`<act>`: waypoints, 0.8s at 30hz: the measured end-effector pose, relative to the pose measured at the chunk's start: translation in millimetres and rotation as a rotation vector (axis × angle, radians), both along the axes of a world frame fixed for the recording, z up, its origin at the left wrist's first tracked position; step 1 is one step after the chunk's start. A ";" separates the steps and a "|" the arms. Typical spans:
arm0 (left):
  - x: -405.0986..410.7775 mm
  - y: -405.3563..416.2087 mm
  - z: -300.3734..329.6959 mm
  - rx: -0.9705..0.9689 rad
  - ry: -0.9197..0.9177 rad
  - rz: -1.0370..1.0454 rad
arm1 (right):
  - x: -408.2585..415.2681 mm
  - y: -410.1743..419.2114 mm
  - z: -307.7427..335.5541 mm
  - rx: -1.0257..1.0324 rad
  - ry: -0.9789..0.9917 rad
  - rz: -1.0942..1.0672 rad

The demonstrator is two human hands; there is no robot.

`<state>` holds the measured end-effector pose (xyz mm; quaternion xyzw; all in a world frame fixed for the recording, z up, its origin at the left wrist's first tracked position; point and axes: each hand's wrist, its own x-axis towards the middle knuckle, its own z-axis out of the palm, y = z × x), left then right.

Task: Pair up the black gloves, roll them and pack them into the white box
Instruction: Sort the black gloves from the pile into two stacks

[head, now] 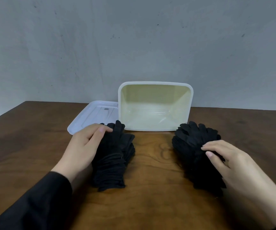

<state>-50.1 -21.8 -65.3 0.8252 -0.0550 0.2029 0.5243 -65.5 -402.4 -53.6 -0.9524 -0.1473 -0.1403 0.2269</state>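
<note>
- Plainly nothing is packed yet, and the layout reads as a sorting start: two separate stacks of black gloves, one per hand, with bare wooden table [152,163] between them for pairing and rolling.
- Farthest left, the black sleeve [34,201] runs up from the bottom corner; that forearm angles in towards the middle.
- Its left hand [84,146] lies along the outer side of the left glove stack [115,156], fingers nearly straight and resting on the fabric near the glove fingers. It seems to steady or square the pile rather than lift it, though whether the thumb hooks under an edge is hard to tell.
- Behind that hand, the white lid [90,117] lies flat on the table, touching the left side of the box, likely put aside so the opening stays free.
- Centred at the back, the white box [155,128] stands against the wall, tipped so its empty mouth faces the person, within easy reach of both stacks.
- To the right, the right glove stack [193,146] lies fanned, its glove fingers pointing towards the box.
- Last, the right hand [227,161] comes in from the lower right corner and rests on top of that stack, fingers loosely bent onto the cloth, pinching nothing that I can see. Both hands are well apart.
</note>
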 end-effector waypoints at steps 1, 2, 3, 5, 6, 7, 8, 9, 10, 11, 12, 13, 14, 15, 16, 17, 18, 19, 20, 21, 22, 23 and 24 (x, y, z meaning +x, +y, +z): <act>-1.6 -2.6 2.3 0.024 0.018 0.027 | 1.6 -0.9 1.2 -0.046 -0.004 0.002; 6.0 0.8 0.9 0.010 0.029 0.032 | 2.9 -2.2 2.1 -0.074 0.007 0.000; 6.9 2.0 -0.9 -0.007 0.048 0.029 | 4.1 -3.5 2.8 -0.086 0.023 -0.004; 11.3 7.4 -9.9 -0.028 0.075 0.047 | 5.5 -5.3 4.6 -0.086 0.029 -0.016; 9.9 9.0 -14.6 -0.012 0.074 0.034 | 5.8 -5.0 6.8 -0.081 0.029 -0.025; 8.0 9.4 -18.1 0.009 0.069 0.008 | 6.3 -5.1 8.9 -0.080 0.029 -0.030; 7.2 9.9 -20.0 0.028 0.058 -0.015 | 7.3 -5.7 11.1 -0.086 0.038 -0.037; 7.6 10.6 -21.3 0.044 0.046 -0.039 | 8.3 -5.9 13.0 -0.097 0.054 -0.050; 8.3 11.4 -22.1 0.073 0.031 -0.061 | 9.0 -5.6 15.1 -0.106 0.072 -0.070; 9.4 12.0 -22.2 0.095 0.021 -0.080 | 9.6 -4.6 16.6 -0.114 0.087 -0.090; 10.3 11.9 -22.2 0.089 0.011 -0.091 | 10.3 -2.3 18.3 -0.120 0.074 -0.100; 11.0 11.9 -22.6 0.077 0.005 -0.088 | 11.1 1.5 20.1 -0.112 0.024 -0.106; 10.6 11.1 -21.4 0.060 0.000 -0.082 | 10.3 5.1 24.3 -0.074 -0.047 -0.122; 10.1 10.8 -19.5 0.045 -0.004 -0.077 | 9.1 9.7 30.7 0.002 -0.117 -0.153; 9.5 10.8 -17.7 0.036 -0.007 -0.075 | 9.0 14.2 38.7 0.103 -0.169 -0.193; 8.7 10.8 -16.0 0.046 -0.010 -0.085 | 8.7 18.7 48.2 0.206 -0.200 -0.216; 7.5 11.4 -14.6 0.069 -0.010 -0.110 | 10.0 24.8 58.5 0.296 -0.205 -0.217; 5.9 12.0 -12.7 0.110 -0.007 -0.150 | 12.8 30.6 68.4 0.371 -0.194 -0.206; 4.7 12.6 -11.1 0.171 0.006 -0.195 | 16.6 35.5 77.2 0.426 -0.164 -0.187; 3.7 13.6 -9.2 0.245 0.034 -0.232 | 20.8 40.3 85.0 0.466 -0.109 -0.161; 3.1 15.4 -7.6 0.314 0.072 -0.255 | 25.6 46.2 91.7 0.477 -0.034 -0.145; 2.7 17.2 -6.1 0.366 0.106 -0.273 | 29.0 54.9 98.7 0.468 0.054 -0.132; 2.4 19.5 -4.9 0.398 0.131 -0.288 | 32.8 63.4 102.9 0.453 0.148 -0.121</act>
